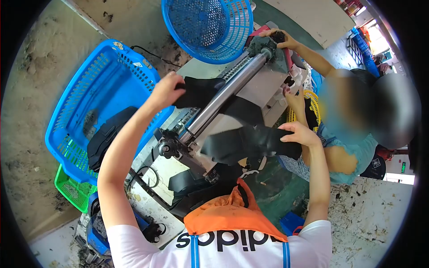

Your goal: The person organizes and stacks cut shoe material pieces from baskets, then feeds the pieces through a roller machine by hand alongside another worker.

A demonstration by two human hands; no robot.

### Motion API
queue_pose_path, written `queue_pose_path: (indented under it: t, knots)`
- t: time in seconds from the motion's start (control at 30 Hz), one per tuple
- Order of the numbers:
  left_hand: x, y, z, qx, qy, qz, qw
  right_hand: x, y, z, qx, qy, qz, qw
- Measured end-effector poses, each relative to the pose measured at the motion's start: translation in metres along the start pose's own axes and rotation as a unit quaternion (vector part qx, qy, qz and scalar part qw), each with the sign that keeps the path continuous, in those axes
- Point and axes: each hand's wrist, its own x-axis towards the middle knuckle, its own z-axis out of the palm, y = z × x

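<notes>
My left hand (pixel 168 91) reaches over to the far-left side of a roller machine, its fingers closed on the end of a flat black piece (pixel 201 90). That piece lies against the long metal roller (pixel 230 91). On the roller's right side, another black stretch (pixel 243 110) shows; I cannot tell whether both are one piece. My right hand (pixel 300 134) pinches the right end of a wide black flat piece (pixel 250 142), whose left part is blurred. More folded black pieces (pixel 190 183) lie at the machine's near end, by my orange apron (pixel 223 212).
A blue basket (pixel 105 80) holding black pieces stands at left, above a green basket (pixel 73 192). A round blue basket (pixel 210 31) sits behind the roller. At right a co-worker's hands (pixel 286 41) touch the machine's far end, near a yellow basket (pixel 315 105).
</notes>
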Motion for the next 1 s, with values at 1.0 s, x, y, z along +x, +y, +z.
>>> queue_pose_path:
  t: [1.0]
  knots:
    - [-0.041,0.065,-0.046,0.019,0.089,0.019,0.996,0.103,0.134,0.238,-0.44,0.025,-0.054,0.896]
